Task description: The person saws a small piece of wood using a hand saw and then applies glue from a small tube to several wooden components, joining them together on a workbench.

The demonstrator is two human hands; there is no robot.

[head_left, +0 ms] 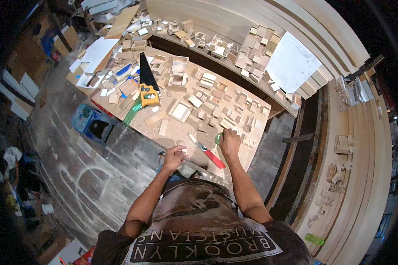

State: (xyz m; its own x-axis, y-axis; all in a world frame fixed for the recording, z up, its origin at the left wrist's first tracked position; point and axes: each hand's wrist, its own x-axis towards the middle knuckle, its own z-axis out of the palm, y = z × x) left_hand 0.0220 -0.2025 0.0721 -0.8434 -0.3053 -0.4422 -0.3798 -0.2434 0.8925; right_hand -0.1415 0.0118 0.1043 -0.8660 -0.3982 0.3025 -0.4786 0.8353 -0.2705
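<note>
At the near edge of the workbench (pixel 181 128), the left hand (pixel 174 157) pinched a small wood block (pixel 184 152); the right hand (pixel 229 141) gripped a green bottle (pixel 217 138) beside a red-handled knife (pixel 208 151).

A flat printed carton (pixel 82 256) with a white face and a red edge lies on the floor at about seven o'clock, near the picture's lower rim. A brown cardboard box (pixel 69 36) stands at about ten o'clock, beyond the bench's (pixel 256 132) far left corner. No signs or screens show.
</note>
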